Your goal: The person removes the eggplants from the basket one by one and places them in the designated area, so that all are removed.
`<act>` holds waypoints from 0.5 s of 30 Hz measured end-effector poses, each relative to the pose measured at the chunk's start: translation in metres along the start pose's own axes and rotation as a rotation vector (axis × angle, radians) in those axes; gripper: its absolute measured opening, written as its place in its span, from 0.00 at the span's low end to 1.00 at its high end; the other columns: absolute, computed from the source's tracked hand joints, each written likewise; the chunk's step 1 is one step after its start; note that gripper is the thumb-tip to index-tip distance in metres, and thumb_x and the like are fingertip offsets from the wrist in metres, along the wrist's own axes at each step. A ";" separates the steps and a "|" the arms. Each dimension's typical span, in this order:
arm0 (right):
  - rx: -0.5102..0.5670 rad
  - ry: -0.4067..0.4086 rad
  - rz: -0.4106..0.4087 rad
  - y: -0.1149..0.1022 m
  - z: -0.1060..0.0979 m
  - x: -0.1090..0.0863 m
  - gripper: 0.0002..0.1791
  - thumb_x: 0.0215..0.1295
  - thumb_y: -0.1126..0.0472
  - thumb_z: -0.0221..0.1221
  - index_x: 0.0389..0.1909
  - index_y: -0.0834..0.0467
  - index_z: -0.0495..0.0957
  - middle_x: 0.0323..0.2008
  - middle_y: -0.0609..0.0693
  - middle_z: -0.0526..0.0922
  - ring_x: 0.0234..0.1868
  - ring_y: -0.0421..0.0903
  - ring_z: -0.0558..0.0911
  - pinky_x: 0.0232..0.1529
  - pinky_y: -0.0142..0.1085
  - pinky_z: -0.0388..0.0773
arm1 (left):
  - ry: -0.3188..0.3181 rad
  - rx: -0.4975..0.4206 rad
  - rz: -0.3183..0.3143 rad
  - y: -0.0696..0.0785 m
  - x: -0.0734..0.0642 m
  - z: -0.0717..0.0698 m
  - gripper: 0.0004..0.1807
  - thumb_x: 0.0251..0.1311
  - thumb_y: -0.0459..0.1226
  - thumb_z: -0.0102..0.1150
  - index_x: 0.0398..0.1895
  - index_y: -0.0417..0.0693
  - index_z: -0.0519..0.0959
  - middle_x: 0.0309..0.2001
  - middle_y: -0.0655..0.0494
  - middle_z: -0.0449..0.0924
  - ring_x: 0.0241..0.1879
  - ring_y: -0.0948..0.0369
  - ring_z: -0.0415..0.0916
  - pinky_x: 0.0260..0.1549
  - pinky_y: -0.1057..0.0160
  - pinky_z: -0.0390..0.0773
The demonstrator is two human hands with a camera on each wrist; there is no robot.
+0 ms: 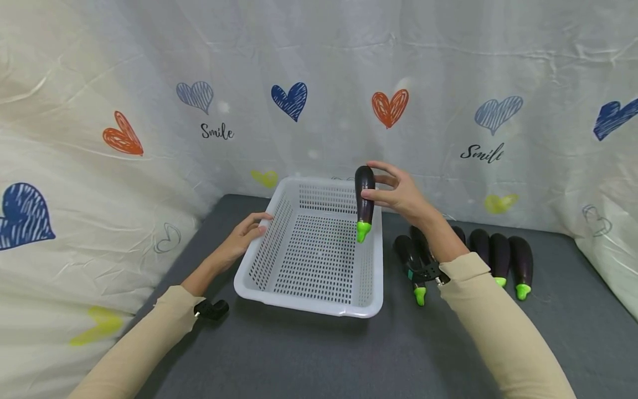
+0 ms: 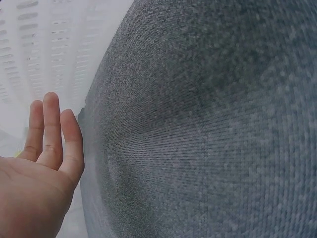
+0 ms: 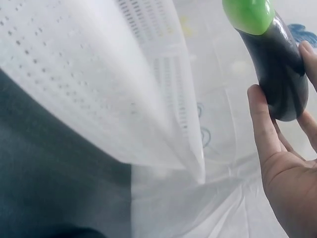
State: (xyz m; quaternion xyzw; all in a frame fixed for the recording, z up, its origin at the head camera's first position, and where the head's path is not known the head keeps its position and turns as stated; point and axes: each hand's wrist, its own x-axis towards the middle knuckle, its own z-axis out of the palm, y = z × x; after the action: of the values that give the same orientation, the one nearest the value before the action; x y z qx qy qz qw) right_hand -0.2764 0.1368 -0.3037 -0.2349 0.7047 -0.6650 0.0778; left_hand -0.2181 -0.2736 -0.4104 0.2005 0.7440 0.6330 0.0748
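My right hand (image 1: 401, 194) pinches an eggplant (image 1: 365, 194) between thumb and fingers, above the right side of a white plastic basket (image 1: 309, 308). The eggplant hangs upright, its bright green stem end down and its dark body up. In the right wrist view, the fingers and thumb hold the eggplant (image 3: 280, 69) near its rounded end. My left hand (image 1: 244, 235) touches the basket's left rim. In the left wrist view the left hand (image 2: 44, 168) shows fairly straight fingers beside the basket wall (image 2: 54, 44). No eggplant shows inside the basket.
Several more eggplants (image 1: 521, 263) lie on the dark grey table (image 1: 309, 360) to the right of the basket, partly hidden by my right forearm. Behind the table hangs a white curtain (image 1: 339, 66) printed with hearts. A black strap device (image 1: 211, 310) sits at my left wrist.
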 end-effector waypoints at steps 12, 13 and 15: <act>-0.069 0.038 -0.005 0.007 -0.028 -0.022 0.39 0.66 0.68 0.68 0.76 0.54 0.64 0.65 0.62 0.69 0.57 0.56 0.78 0.52 0.43 0.79 | -0.007 0.005 0.006 -0.001 0.000 0.000 0.23 0.81 0.42 0.44 0.74 0.46 0.59 0.60 0.28 0.67 0.49 0.38 0.77 0.36 0.46 0.83; -0.080 0.048 -0.002 0.007 -0.029 -0.024 0.39 0.66 0.67 0.68 0.76 0.53 0.64 0.65 0.60 0.69 0.57 0.55 0.79 0.52 0.42 0.79 | -0.005 0.006 0.005 -0.001 0.000 0.000 0.23 0.81 0.42 0.44 0.74 0.46 0.59 0.60 0.29 0.67 0.49 0.38 0.77 0.36 0.46 0.83; -0.097 0.061 0.005 0.007 -0.032 -0.027 0.39 0.66 0.67 0.69 0.76 0.53 0.64 0.66 0.59 0.70 0.55 0.54 0.81 0.52 0.43 0.79 | -0.001 0.010 0.004 0.000 0.000 0.001 0.23 0.81 0.42 0.44 0.74 0.47 0.59 0.60 0.29 0.67 0.49 0.39 0.78 0.36 0.46 0.83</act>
State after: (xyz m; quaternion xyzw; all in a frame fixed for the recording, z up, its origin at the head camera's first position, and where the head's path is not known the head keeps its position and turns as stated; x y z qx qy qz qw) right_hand -0.2680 0.1778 -0.3125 -0.2163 0.7388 -0.6365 0.0465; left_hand -0.2174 -0.2728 -0.4106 0.2023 0.7466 0.6295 0.0729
